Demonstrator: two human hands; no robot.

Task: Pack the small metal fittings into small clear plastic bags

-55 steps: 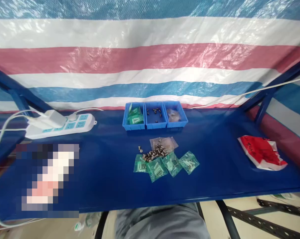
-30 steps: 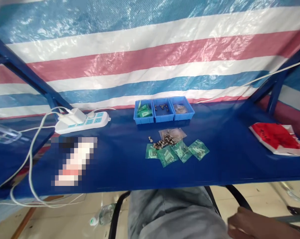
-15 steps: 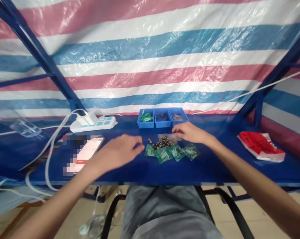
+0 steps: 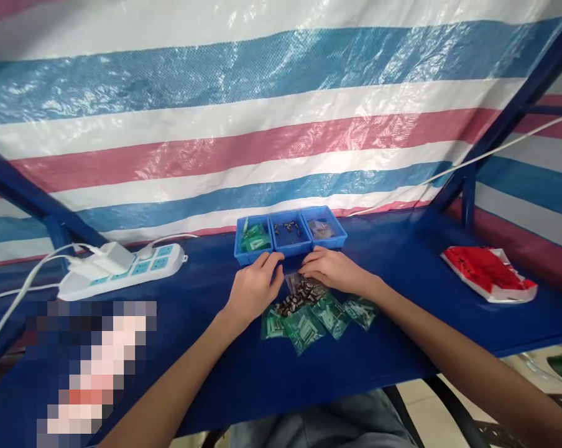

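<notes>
My left hand (image 4: 254, 287) and my right hand (image 4: 333, 271) meet over a small clear bag (image 4: 296, 283) on the blue table (image 4: 402, 336). The left hand's fingers are bent together at the bag's left edge; what they pinch is hidden. Curled fingers of the right hand press down on the bag's far edge. A pile of small dark metal parts (image 4: 298, 298) lies just in front of both hands. Several small green bags (image 4: 304, 325) lie nearer me. Behind the hands stand three joined blue bins (image 4: 290, 247), holding green bags, loose parts and a clear bag.
A white power strip (image 4: 122, 269) with plugs and white cables lies at the left. A blurred flat object (image 4: 89, 367) sits at the near left. A red and white bag (image 4: 488, 275) lies at the right. A striped tarp (image 4: 262, 124) and blue frame posts close the back.
Both hands came up from below and closed in on the clear bag and parts pile. The view tilted and moved nearer the table.
</notes>
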